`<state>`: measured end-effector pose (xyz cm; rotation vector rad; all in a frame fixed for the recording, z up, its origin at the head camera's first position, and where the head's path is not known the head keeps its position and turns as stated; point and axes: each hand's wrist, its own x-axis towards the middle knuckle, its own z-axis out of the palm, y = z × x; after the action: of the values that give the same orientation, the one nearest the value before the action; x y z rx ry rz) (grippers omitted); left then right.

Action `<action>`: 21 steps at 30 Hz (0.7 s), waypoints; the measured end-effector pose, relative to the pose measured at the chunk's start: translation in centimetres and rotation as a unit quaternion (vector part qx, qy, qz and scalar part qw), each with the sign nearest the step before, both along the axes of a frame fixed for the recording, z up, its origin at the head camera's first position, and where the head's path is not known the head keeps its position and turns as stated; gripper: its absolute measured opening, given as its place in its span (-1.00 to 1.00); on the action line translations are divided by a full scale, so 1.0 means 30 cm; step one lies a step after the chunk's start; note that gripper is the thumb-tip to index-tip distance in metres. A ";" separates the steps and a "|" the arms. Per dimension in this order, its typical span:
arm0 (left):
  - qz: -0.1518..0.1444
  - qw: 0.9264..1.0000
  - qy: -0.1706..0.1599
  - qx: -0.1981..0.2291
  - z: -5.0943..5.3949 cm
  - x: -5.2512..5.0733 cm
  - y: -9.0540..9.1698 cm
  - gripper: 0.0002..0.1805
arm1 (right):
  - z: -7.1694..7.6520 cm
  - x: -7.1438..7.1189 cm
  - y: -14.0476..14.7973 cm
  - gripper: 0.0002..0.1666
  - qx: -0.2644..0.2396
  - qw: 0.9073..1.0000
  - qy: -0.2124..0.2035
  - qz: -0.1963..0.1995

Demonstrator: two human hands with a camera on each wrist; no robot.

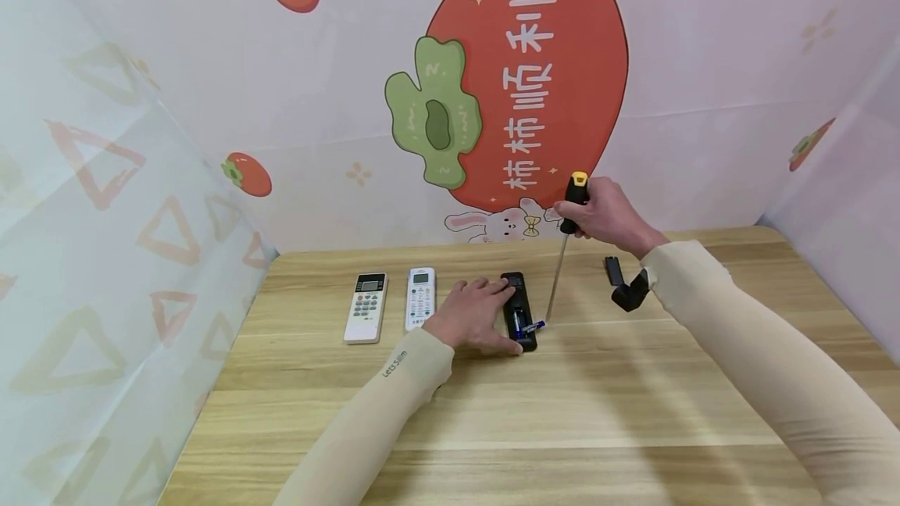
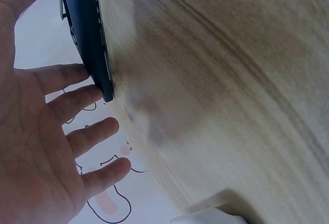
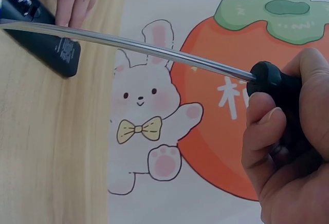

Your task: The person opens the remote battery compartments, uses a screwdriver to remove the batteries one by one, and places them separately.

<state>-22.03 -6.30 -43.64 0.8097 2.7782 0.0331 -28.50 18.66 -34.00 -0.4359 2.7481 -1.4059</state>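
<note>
A black remote control lies on the table with its battery compartment facing up. One blue battery sits inside, while a second battery is tilted partly out over the right edge. My left hand rests against the remote's left side, thumb near its lower end. In the left wrist view, the left fingers are mostly straight, two touching the remote's edge. My right hand grips the black-and-yellow handle of a screwdriver. The screwdriver's tip is at the tilted battery.
Two white remote controls, one with a black top and one all white, lie left of my left hand. A small flat black piece lies to the right, beside a black device at my right cuff. A printed backdrop rises behind the table.
</note>
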 end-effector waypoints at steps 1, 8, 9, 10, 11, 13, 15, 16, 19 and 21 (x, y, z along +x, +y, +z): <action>0.000 1.000 0.000 0.000 -0.001 -0.001 0.000 0.10 | -0.004 0.000 0.002 -0.70 0.002 1.000 0.000 -0.001; -0.004 1.000 0.008 -0.003 -0.005 -0.005 -0.001 0.11 | -0.020 -0.008 0.011 -0.67 0.006 1.000 -0.001 -0.010; -0.005 1.000 0.009 -0.003 -0.007 -0.006 -0.001 0.11 | -0.022 -0.009 0.011 -0.66 0.006 1.000 -0.002 -0.013; -0.005 1.000 0.010 -0.004 -0.008 -0.007 -0.002 0.11 | -0.023 -0.010 0.012 -0.64 0.007 1.000 -0.003 -0.014; -0.006 1.000 0.012 -0.005 -0.008 -0.007 -0.002 0.11 | -0.024 -0.011 0.013 -0.62 0.007 1.000 -0.004 -0.014; -0.006 1.000 0.012 -0.005 -0.010 -0.008 -0.002 0.11 | -0.026 -0.011 0.014 -0.62 0.009 1.000 -0.005 -0.017; -0.007 1.000 0.012 -0.004 -0.010 -0.008 -0.003 0.11 | -0.027 -0.010 0.016 -0.61 0.009 1.000 -0.006 -0.019; -0.007 1.000 0.013 -0.004 -0.009 -0.007 -0.002 0.11 | -0.027 -0.010 0.018 -0.60 0.009 1.000 -0.006 -0.018; -0.008 1.000 0.015 -0.004 -0.009 -0.006 -0.002 0.11 | -0.025 -0.006 0.020 -0.61 0.007 1.000 -0.004 -0.019; -0.008 1.000 0.016 -0.003 -0.009 -0.005 -0.002 0.11 | -0.023 -0.004 0.022 -0.61 0.004 1.000 -0.003 -0.019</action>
<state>-22.18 -6.35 -43.90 0.8391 2.7997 0.0094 -28.61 19.32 -34.70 -0.3813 2.7713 -1.4011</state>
